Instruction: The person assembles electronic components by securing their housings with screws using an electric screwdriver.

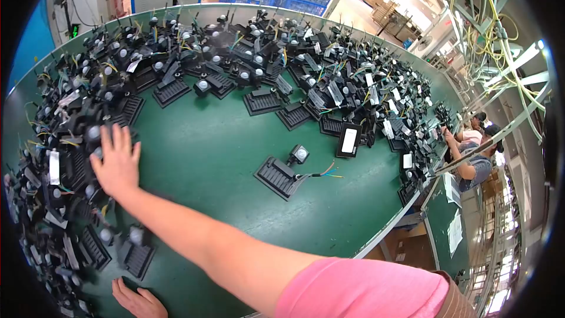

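The right hand [119,168] is splayed at the heaped lamps [76,168]; contact is unclear. The left hand [140,301], loosely open and holding nothing visible, is nearer the lamp [139,259] slanting just beyond it on the green table [194,141].

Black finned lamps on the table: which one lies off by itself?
The lamp near the middle of the green table, its coloured wires fanning rightward; the others lie in or beside the heap along the edges.
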Demonstrator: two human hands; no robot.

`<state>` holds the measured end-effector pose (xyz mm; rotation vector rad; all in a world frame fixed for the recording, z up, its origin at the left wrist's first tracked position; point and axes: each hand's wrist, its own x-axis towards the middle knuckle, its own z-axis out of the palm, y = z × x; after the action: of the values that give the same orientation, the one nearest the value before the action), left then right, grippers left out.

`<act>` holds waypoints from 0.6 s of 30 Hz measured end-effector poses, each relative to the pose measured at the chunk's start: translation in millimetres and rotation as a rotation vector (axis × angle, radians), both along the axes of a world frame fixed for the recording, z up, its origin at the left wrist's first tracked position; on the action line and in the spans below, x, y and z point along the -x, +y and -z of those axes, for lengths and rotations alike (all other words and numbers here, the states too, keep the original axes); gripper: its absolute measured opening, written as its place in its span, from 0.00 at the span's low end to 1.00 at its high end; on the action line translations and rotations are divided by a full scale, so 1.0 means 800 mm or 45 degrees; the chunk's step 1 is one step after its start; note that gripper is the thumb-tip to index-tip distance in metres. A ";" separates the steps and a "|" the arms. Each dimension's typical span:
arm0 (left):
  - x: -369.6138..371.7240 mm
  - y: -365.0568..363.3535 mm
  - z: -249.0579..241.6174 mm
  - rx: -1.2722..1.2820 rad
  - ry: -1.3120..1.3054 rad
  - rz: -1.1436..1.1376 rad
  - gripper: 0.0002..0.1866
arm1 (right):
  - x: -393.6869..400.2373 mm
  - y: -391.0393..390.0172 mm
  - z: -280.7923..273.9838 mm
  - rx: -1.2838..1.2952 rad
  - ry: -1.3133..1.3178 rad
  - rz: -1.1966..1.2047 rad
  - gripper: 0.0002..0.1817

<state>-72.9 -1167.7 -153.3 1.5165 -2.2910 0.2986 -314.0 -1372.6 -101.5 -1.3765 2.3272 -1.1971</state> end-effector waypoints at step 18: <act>0.041 -0.026 0.019 1.173 0.037 -0.158 0.20 | 0.352 0.631 -0.139 0.419 0.382 0.247 0.25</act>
<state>-105.5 -1188.9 -168.2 1.1281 -1.6241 1.1574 -595.9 -867.9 9.6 -1.5547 2.6058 -1.5875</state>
